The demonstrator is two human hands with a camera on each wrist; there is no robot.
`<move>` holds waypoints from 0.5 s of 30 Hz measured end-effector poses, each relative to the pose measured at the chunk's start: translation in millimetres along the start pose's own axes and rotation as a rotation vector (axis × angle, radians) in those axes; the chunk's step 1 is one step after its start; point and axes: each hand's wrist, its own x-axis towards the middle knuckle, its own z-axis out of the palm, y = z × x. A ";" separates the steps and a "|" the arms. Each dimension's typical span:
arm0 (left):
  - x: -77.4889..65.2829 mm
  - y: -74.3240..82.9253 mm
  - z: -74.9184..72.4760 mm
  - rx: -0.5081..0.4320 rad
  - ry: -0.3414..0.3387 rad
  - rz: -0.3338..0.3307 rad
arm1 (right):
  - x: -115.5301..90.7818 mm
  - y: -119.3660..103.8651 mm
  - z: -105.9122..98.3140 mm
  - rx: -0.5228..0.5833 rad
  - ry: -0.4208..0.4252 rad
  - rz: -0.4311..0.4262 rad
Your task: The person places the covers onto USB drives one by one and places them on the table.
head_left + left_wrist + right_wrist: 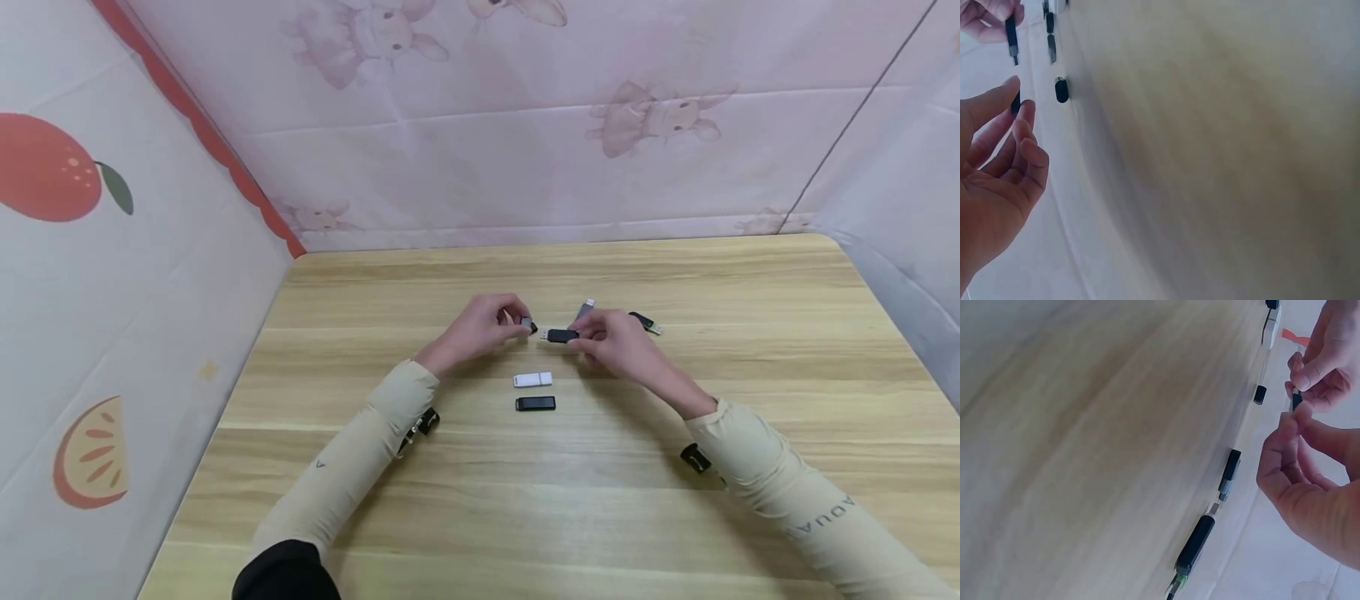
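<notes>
My left hand [483, 327] pinches a small cap [1016, 103] between thumb and fingertips, above the table. My right hand [617, 340] pinches a black USB stick [561, 336] by its end, with the bare metal plug pointing toward my left hand. Cap and plug are a short gap apart. Below the left fingertips, another small black cap [1062, 90] rests on the table. Behind the right hand lies a grey USB stick [585, 309], partly hidden by the fingers. A black and green USB stick [643, 322] with its plug bare lies to the right.
Nearer me on the wooden table [480, 517], a white USB stick [532, 380] and a black USB stick [536, 404] lie side by side. A pink patterned cloth [480, 167] hangs behind the table, and a white cloth [187, 292] hangs on the left.
</notes>
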 end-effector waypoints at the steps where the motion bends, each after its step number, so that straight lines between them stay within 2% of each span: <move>1: -1.0 -0.7 0.0 -0.003 0.005 -0.004 | 0.5 -0.1 0.0 0.019 -0.002 0.003; 15: -16.6 -0.8 0.0 -0.089 0.028 -0.083 | 8.0 3.7 2.6 0.200 -0.053 0.079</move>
